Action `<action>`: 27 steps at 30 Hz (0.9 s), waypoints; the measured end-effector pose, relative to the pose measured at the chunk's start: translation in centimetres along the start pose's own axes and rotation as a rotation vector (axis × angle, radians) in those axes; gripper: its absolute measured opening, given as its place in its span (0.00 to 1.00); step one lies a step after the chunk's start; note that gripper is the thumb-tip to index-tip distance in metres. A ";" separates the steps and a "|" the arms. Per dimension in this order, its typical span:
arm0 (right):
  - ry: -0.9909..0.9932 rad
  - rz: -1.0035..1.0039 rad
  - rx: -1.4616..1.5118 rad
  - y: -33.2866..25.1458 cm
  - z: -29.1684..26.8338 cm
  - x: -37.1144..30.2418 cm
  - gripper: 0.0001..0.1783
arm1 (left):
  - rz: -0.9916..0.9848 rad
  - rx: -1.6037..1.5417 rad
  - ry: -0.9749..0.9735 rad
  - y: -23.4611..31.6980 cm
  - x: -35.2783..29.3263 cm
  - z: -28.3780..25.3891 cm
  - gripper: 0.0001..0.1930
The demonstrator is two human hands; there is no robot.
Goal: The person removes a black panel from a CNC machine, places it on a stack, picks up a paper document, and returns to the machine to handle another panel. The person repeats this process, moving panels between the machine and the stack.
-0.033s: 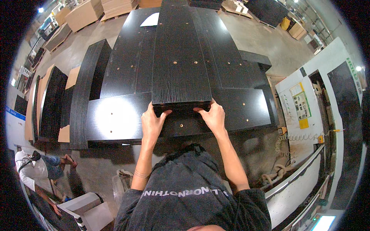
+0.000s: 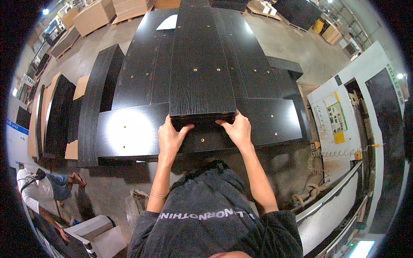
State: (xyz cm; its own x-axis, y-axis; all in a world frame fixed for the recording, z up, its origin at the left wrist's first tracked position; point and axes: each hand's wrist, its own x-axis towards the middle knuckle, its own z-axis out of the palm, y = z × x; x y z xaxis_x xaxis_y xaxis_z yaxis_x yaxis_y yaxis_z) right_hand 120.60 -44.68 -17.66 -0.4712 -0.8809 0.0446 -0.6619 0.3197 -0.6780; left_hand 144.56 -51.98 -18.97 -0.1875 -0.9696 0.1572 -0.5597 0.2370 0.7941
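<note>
Head view shows a long black board (image 2: 203, 88) whose near end lies over a crosswise black panel (image 2: 269, 122), which I take as the landmark. The left hand (image 2: 171, 135) and the right hand (image 2: 239, 131) are each half closed at a near corner of this board, above the middle of the panel. The thumbs point inward at the near end and the fingers go along the sides; most fingers are hidden, so I cannot tell how far they reach underneath, nor whether it is one board or several together.

From the grip, the board runs straight away from the person, its long axis across that of the panel. Neither hand is clearly nearer; the left has the left corner, the right the right corner.

Beyond the panel, a white piece (image 2: 167, 22) lies just left of the board. Left of the panel are more black boards (image 2: 98, 103); to its right hangs a coiled hose (image 2: 316, 163).
</note>
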 end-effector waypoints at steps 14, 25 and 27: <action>0.107 -0.174 -0.117 2.9 2.6 -0.6 0.24 | 0.102 0.051 0.149 -3.2 -0.6 1.8 0.22; -0.069 -0.075 -0.032 0.6 -0.2 -2.1 0.39 | 0.061 0.035 -0.015 -3.7 -1.4 -0.1 0.32; -0.243 -0.080 0.059 0.9 -2.3 -1.8 0.44 | 0.141 0.017 -0.149 -2.9 -1.2 -2.5 0.32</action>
State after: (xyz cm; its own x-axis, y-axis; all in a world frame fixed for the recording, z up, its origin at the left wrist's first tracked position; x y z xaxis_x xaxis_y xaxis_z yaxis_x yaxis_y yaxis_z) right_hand 119.50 -41.99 -16.62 -0.2605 -0.9627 -0.0730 -0.6530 0.2313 -0.7212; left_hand 148.42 -51.63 -19.95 -0.3814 -0.9074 0.1764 -0.5327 0.3717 0.7604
